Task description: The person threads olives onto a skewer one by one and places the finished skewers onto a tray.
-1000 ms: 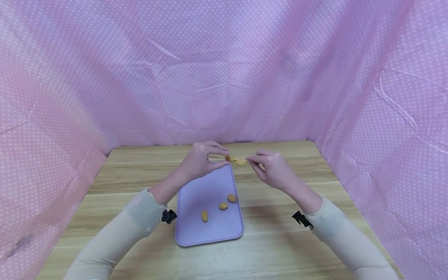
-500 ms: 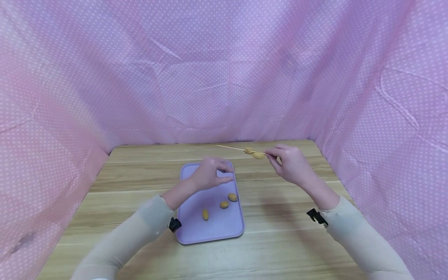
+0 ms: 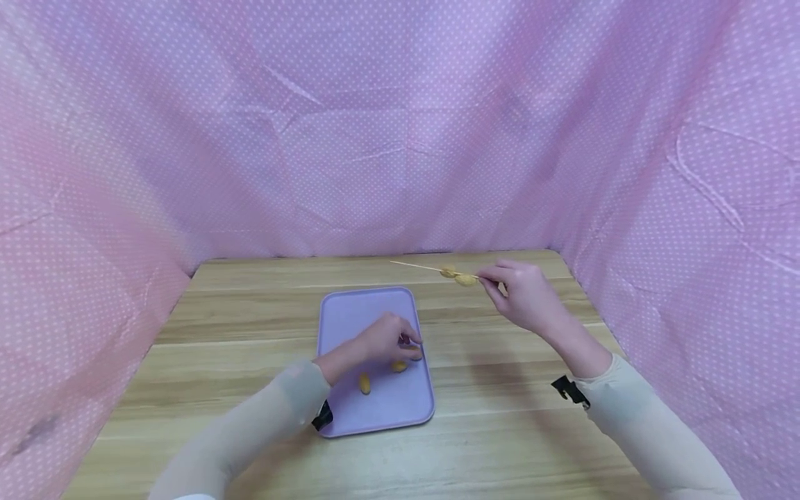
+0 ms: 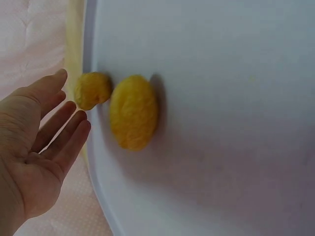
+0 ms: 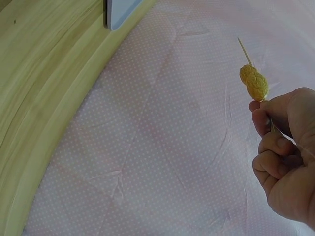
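Note:
My right hand (image 3: 521,295) pinches a thin wooden skewer (image 3: 414,265) near its blunt end, above the table. Threaded on the skewer are two wrinkled golden balls (image 5: 257,86) that look fried, close to my fingertips; its bare tip points left. My left hand (image 3: 389,338) is low over the lilac tray (image 3: 375,417), thumb and fingers spread apart about a golden ball (image 4: 92,91) by the rim. The left wrist view shows no plain grip on that ball. Beside it lies a second ball (image 4: 134,113); a third, longer one (image 3: 365,383) lies nearer the front.
The tray stands on a wood-grain table (image 3: 500,389), left of my right forearm. Pink dotted cloth (image 3: 400,139) hangs around the back and sides. A black strap clip (image 3: 570,391) sits at my right sleeve, and another (image 3: 323,417) at the left one.
My left hand has let go of the skewer and moved down toward the tray's right rim. My right hand has carried the skewer and its two balls rightward, then stayed almost still.

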A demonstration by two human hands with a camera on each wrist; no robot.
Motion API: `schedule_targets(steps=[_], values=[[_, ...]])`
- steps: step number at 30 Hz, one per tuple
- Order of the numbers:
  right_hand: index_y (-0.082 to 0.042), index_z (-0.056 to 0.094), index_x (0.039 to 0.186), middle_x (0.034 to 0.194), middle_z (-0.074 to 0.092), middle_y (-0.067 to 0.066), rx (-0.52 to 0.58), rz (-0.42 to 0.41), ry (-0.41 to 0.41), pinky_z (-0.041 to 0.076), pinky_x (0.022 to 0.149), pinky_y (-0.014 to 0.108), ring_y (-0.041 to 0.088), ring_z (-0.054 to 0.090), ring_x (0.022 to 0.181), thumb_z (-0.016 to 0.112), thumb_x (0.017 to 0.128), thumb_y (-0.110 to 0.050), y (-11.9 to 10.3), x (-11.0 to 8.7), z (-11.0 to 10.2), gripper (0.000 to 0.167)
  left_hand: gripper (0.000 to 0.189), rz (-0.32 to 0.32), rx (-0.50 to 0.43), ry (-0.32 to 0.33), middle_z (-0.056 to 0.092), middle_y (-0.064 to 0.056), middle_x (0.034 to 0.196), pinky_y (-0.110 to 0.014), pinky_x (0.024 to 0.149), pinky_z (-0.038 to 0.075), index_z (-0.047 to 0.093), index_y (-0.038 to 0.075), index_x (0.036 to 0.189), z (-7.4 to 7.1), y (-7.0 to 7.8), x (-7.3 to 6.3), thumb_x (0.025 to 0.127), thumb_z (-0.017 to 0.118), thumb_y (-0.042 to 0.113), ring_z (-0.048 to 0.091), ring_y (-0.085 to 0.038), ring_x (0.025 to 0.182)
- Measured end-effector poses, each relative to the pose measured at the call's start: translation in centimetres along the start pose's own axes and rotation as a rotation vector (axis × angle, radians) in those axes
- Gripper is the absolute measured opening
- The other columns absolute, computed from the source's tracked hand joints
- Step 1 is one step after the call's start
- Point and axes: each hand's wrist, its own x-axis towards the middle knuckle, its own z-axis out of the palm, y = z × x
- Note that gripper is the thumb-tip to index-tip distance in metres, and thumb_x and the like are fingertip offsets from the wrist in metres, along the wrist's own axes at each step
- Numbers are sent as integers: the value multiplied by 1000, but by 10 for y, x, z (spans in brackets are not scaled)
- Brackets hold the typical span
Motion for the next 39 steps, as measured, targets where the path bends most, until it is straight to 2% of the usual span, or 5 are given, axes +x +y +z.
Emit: schedule_targets(steps=[10, 15, 23, 30, 39], values=[[-3, 82, 93, 77, 73, 4, 6, 16, -19, 57, 56, 34, 12, 63, 63, 80, 86, 5, 2, -8, 5, 10, 16, -80, -8, -31, 82, -1, 92, -14, 69, 54, 85, 10, 105, 10, -2, -1, 89, 86, 8, 63, 0, 76], [-3, 82, 92, 74, 71, 2, 18, 18, -38, 51, 53, 29, 13, 58, 60, 80, 86, 3, 3, -12, 8, 9, 20, -130, -47, -1, 83, -1, 96, -16, 77, 58, 84, 9, 109, 4, -3, -3, 89, 86, 11, 68, -3, 82], [-4, 82, 92, 75, 72, 1, 57, 28, -25, 44, 51, 20, 6, 51, 58, 81, 85, 4, 3, -17, 9, 11, 23, -141, -209, 240, 82, -11, 101, -20, 81, 65, 82, 1, 107, -60, -3, -13, 85, 87, 2, 79, -23, 93], [-7, 83, 92, 72, 69, -4, 99, 3, 11, 35, 50, 13, 3, 44, 54, 80, 83, 4, -4, -17, 7, 15, 25, -51, -273, 406, 83, -13, 97, -23, 77, 67, 83, 2, 105, -122, 16, -38, 81, 90, -1, 78, -25, 88], [-10, 83, 91, 71, 67, -7, 136, -39, 67, 32, 50, 11, -1, 40, 55, 81, 81, 4, -9, -8, 9, 17, 25, -32, -274, 475, 80, -19, 103, -26, 81, 67, 82, -3, 105, -150, 23, -54, 82, 85, -11, 78, -33, 93]])
